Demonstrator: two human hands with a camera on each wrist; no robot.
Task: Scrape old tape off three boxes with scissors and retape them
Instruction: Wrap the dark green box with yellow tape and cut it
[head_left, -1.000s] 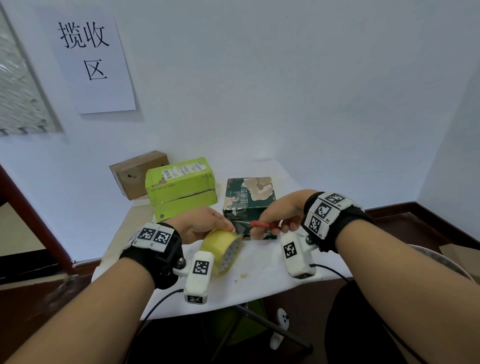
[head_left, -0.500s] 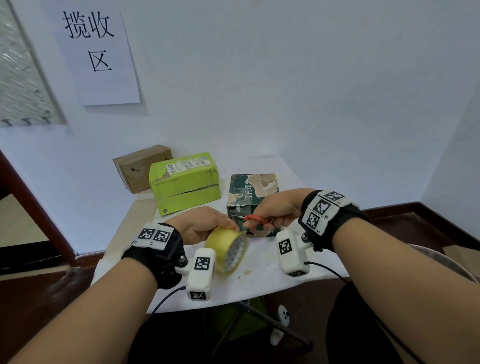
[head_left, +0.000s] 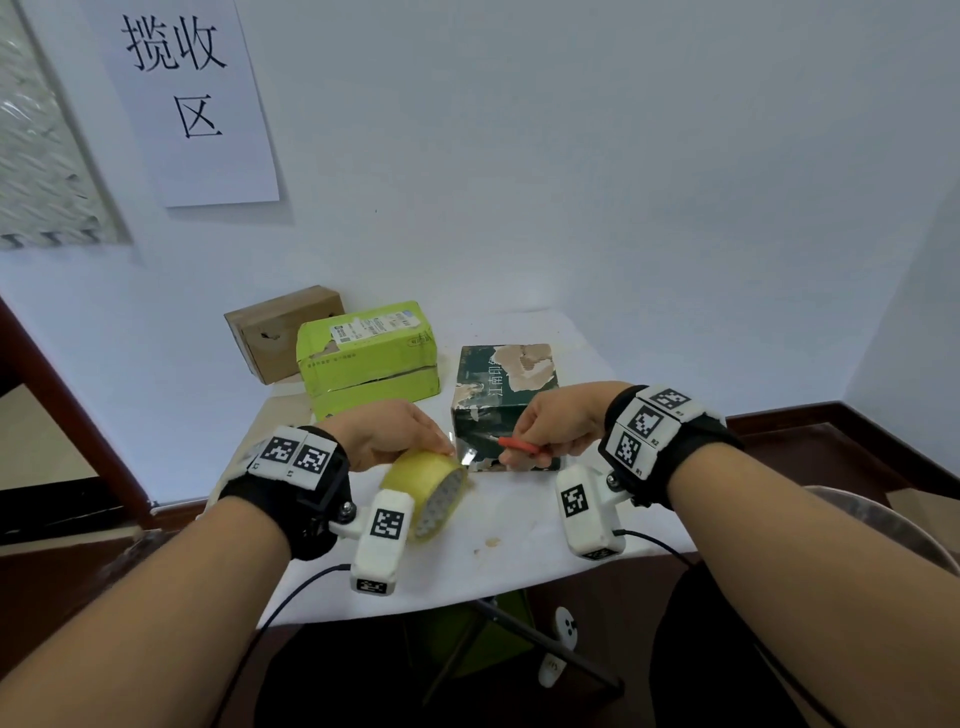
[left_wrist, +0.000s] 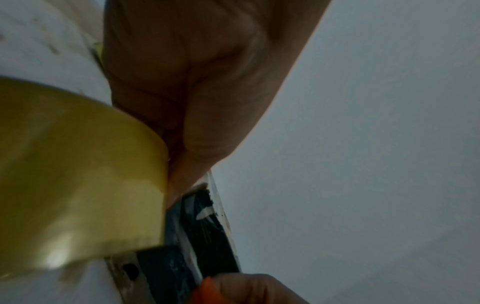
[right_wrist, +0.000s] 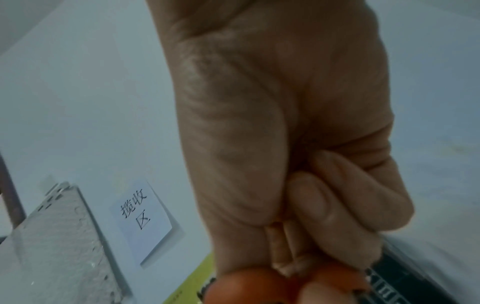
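- your right hand (head_left: 553, 428) has brought the scissors (head_left: 519, 445) closer to the tape roll (head_left: 434, 486), fingers curled round the handles.
- left hand (head_left: 387, 434) grips the roll beside the dark box (head_left: 506, 405); cutting the strip looks next.

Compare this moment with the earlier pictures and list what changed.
Little changed. The right hand brought the red scissors a little closer to the dark green box, toward the tape roll. The left hand keeps holding that roll. The lime green box and brown box stayed put.
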